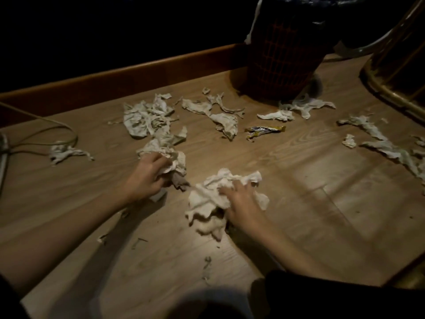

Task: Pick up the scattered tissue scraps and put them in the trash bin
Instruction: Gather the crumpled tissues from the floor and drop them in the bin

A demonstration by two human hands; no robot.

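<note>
Head view, dim indoor light. Brightest patch: wood-grain floor [287,180] at centre, faint sheen right of it. Upper left corner black, no detail. Trash bin [282,56] nearly lost in darkness. Long soft shadows trail from both forearms toward the bottom edge; rounded dark shadow at bottom centre. Overall soft, grainy; right hand [241,203] slightly motion-blurred. Baseboard [115,81] bows with wide-angle distortion.

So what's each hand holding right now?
Left hand grips a tissue wad at its near edge. Right hand presses on a tissue pile; closed grip unclear.
</note>
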